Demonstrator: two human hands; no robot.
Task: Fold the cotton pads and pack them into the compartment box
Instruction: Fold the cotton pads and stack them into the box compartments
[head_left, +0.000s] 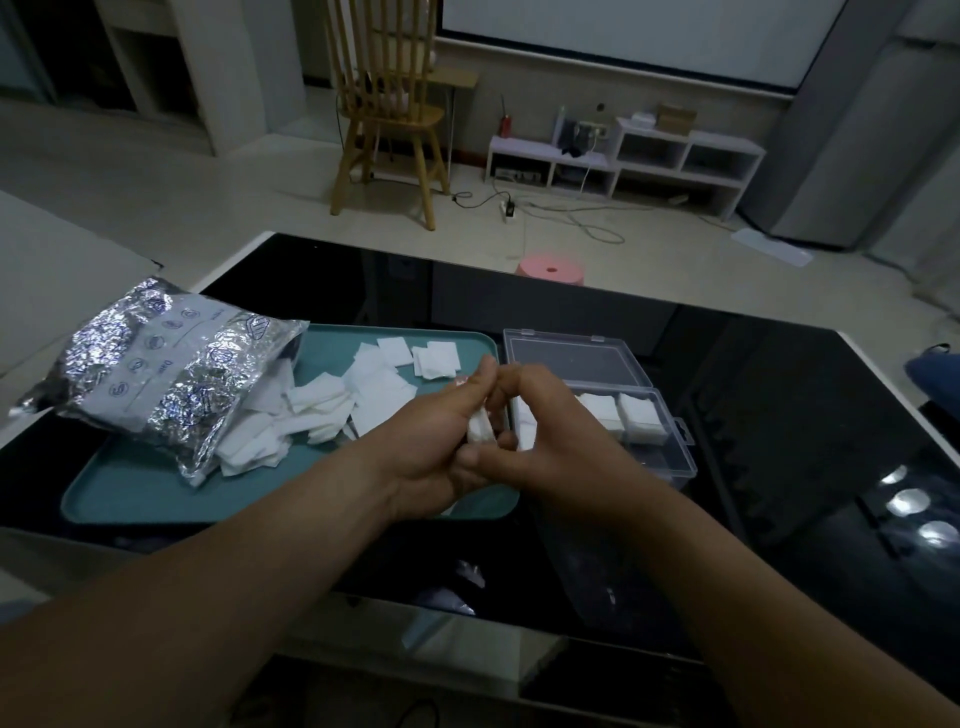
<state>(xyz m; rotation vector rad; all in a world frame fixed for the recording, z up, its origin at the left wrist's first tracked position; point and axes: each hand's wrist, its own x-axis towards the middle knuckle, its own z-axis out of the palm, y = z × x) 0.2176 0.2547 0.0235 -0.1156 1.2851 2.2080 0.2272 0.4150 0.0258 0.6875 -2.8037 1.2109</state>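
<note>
My left hand (441, 441) and my right hand (550, 441) meet over the right edge of a teal tray (130, 493), and both pinch one white cotton pad (480, 428) bent between the fingers. Loose white cotton pads (374, 387) lie scattered on the tray. A clear plastic compartment box (680, 457) stands open just right of my hands; folded pads (623, 413) fill two of its compartments. Its lid (566, 358) lies flat behind it.
A crumpled silver foil bag (156, 374) lies on the tray's left side with pads spilling out of its mouth. Everything rests on a glossy black table (779, 415). Beyond the table stand a pink stool (550, 270) and a wooden chair (389, 109).
</note>
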